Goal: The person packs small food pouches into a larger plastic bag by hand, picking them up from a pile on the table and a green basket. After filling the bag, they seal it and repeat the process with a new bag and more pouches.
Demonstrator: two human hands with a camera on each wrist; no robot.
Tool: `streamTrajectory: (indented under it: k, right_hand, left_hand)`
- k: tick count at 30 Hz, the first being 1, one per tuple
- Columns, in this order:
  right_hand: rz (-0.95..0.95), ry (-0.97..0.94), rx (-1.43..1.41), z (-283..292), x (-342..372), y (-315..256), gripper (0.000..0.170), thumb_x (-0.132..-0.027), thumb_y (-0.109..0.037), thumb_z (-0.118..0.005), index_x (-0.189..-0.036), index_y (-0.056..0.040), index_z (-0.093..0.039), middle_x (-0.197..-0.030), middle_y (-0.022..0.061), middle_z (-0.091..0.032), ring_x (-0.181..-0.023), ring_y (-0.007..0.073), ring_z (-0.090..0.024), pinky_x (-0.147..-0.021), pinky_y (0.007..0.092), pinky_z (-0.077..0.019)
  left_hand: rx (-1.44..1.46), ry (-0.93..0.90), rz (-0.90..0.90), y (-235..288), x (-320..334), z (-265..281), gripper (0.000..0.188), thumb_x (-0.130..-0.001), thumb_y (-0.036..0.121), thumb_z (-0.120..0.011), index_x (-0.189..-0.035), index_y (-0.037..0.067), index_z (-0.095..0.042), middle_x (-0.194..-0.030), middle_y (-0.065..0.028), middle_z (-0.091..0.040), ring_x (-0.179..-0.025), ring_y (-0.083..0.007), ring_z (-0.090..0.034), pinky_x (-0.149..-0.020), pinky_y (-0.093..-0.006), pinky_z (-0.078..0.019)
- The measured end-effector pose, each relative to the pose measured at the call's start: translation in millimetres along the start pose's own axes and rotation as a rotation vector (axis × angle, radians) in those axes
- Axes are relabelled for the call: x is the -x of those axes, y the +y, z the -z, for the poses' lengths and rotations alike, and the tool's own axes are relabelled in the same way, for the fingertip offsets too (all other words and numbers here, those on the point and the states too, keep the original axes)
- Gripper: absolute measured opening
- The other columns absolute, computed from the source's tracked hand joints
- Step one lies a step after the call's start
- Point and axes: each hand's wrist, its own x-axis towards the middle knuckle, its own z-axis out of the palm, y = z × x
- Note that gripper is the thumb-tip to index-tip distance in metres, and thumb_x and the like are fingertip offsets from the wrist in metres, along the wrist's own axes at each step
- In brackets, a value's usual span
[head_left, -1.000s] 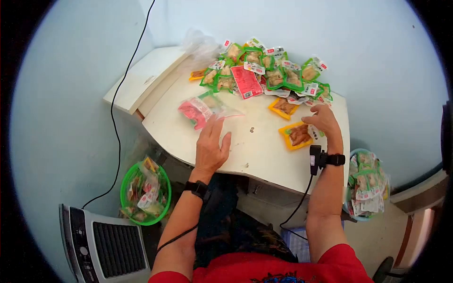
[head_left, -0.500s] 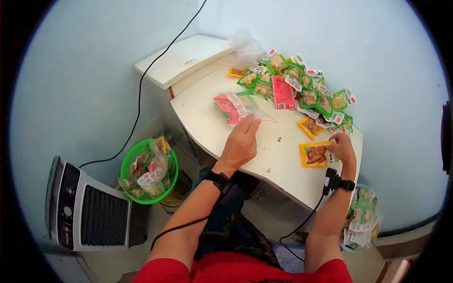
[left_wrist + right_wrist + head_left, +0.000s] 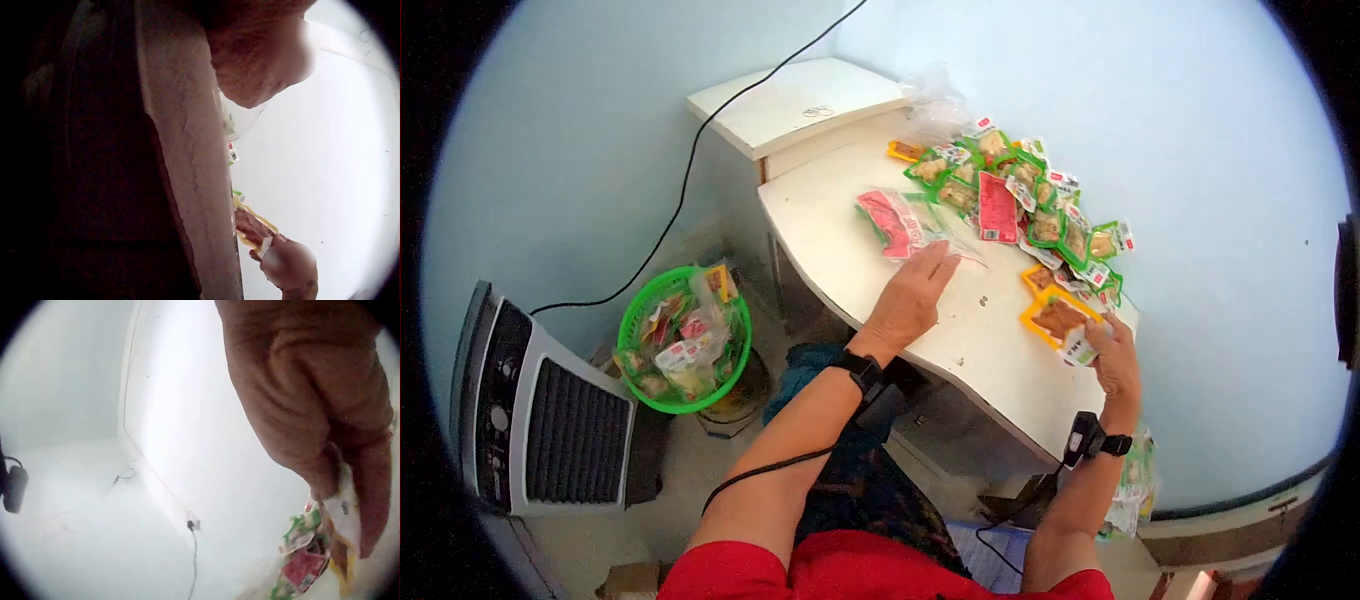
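Observation:
My right hand point(image 3: 1116, 358) pinches a yellow-edged snack packet point(image 3: 1060, 318) by its white end, between thumb and fingers. The packet is tilted over the right side of the table, with brown food showing through its window; in the right wrist view the same packet point(image 3: 342, 531) hangs from the fingers. My left hand point(image 3: 905, 300) pinches the near edge of a clear zip bag point(image 3: 945, 215) lying on the table. Inside the bag show a red packet point(image 3: 887, 222) and something green. In the left wrist view the left hand point(image 3: 262, 56) appears above the table edge.
A heap of green-edged packets point(image 3: 1045, 225) lies at the back of the table point(image 3: 820, 225), with a red packet point(image 3: 998, 208) on it. A green basket point(image 3: 745, 345) of filled bags stands on the left, near an air cooler point(image 3: 575, 445). Another packet pile point(image 3: 1138, 480) is low right.
My right hand has taken hold of the yellow-edged packet and lifted it from the table. My left thumb and fingers have closed together at the bag's edge. The head view has turned.

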Motion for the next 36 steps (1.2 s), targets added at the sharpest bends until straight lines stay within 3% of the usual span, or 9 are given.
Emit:
streamTrajectory:
  k: [4,7,13,16,21,24,28,31,36]
  right_hand:
    - [0.036,-0.186,-0.331,-42.5,36.3,-28.2,0.034,-0.094,-0.008,-0.060,-0.126,0.0028,-0.053,-0.092,0.0068,-0.067,-0.073,0.0133,-0.067,-0.062,0.0267,-0.0563]
    - [-0.021,-0.322,-0.444,-71.0,43.0,-21.3,0.036,-0.092,-0.005,-0.061,-0.127,0.0040,-0.053,-0.098,0.0098,-0.068,-0.076,0.0143,-0.068,-0.066,0.0271,-0.0575]
    - [-0.266,-0.286,-0.784,-126.9,44.2,-14.4,0.038,-0.093,0.000,-0.059,-0.129,0.0027,-0.049,-0.109,0.0152,-0.066,-0.090,0.0229,-0.069,-0.080,0.0373,-0.0602]
    - [-0.289,-0.275,-0.948,-145.8,45.2,-16.7,0.043,-0.092,0.001,-0.058,-0.133,0.0008,-0.046,-0.117,0.0181,-0.063,-0.100,0.0266,-0.067,-0.088,0.0419,-0.0586]
    - [-0.312,-0.412,-1.158,-173.8,36.4,-18.5,0.049,-0.094,0.002,-0.050,-0.142,-0.0019,-0.037,-0.140,0.0184,-0.047,-0.129,0.0331,-0.048,-0.110,0.0510,-0.0401]
    - [-0.347,-0.430,-1.197,-188.1,34.1,-21.2,0.050,-0.094,0.003,-0.050,-0.142,-0.0021,-0.038,-0.140,0.0164,-0.048,-0.130,0.0316,-0.047,-0.113,0.0511,-0.0364]
    - [-0.319,-0.460,-1.152,-204.6,18.7,-16.7,0.045,-0.097,0.000,-0.047,-0.140,-0.0083,-0.041,-0.137,0.0115,-0.050,-0.125,0.0264,-0.051,-0.106,0.0509,-0.0428]
    - [-0.408,-0.433,-1.130,-216.5,3.7,-17.4,0.039,-0.097,-0.001,-0.048,-0.136,-0.0049,-0.045,-0.130,0.0117,-0.055,-0.116,0.0243,-0.056,-0.101,0.0463,-0.0467]
    - [-0.373,-0.629,-1.206,-237.4,-19.8,-16.5,0.031,-0.098,-0.005,-0.046,-0.128,0.0012,-0.051,-0.118,0.0142,-0.061,-0.106,0.0238,-0.061,-0.094,0.0371,-0.0525]
  left_hand:
    - [0.008,-0.010,0.004,2.8,-2.2,2.0,0.055,-0.075,-0.009,-0.051,-0.128,0.000,-0.052,-0.133,-0.0242,-0.052,-0.123,-0.0386,-0.052,-0.105,-0.0416,-0.0432]
    - [0.025,-0.018,0.000,2.9,-4.0,4.6,0.054,-0.074,-0.010,-0.052,-0.128,-0.001,-0.052,-0.134,-0.0247,-0.051,-0.124,-0.0392,-0.051,-0.106,-0.0420,-0.0423]
    - [0.056,-0.027,0.005,3.2,-4.6,5.2,0.052,-0.076,-0.008,-0.053,-0.127,-0.001,-0.051,-0.133,-0.0258,-0.049,-0.125,-0.0407,-0.049,-0.107,-0.0429,-0.0408]
    - [0.053,-0.026,0.001,4.3,-3.5,4.9,0.052,-0.077,-0.008,-0.053,-0.129,0.000,-0.051,-0.134,-0.0259,-0.049,-0.126,-0.0411,-0.048,-0.107,-0.0438,-0.0404]
    - [0.060,-0.038,-0.015,5.6,-7.0,7.5,0.053,-0.080,-0.005,-0.054,-0.131,0.002,-0.050,-0.138,-0.0251,-0.046,-0.129,-0.0416,-0.045,-0.110,-0.0481,-0.0367]
    - [0.031,-0.021,-0.038,4.3,-6.5,5.4,0.053,-0.079,-0.003,-0.056,-0.132,0.003,-0.050,-0.139,-0.0252,-0.045,-0.131,-0.0418,-0.043,-0.111,-0.0504,-0.0335]
    - [0.072,-0.018,-0.054,4.6,-8.1,7.8,0.055,-0.077,-0.002,-0.057,-0.131,0.002,-0.050,-0.139,-0.0256,-0.045,-0.131,-0.0422,-0.043,-0.112,-0.0509,-0.0320]
    - [0.066,-0.006,-0.064,1.5,-5.8,3.4,0.055,-0.076,-0.002,-0.058,-0.131,0.002,-0.051,-0.138,-0.0253,-0.047,-0.131,-0.0424,-0.043,-0.112,-0.0504,-0.0324]
    - [0.080,-0.015,-0.045,-0.5,-4.4,1.4,0.057,-0.075,-0.005,-0.057,-0.131,0.003,-0.051,-0.136,-0.0254,-0.048,-0.131,-0.0414,-0.043,-0.112,-0.0500,-0.0336]
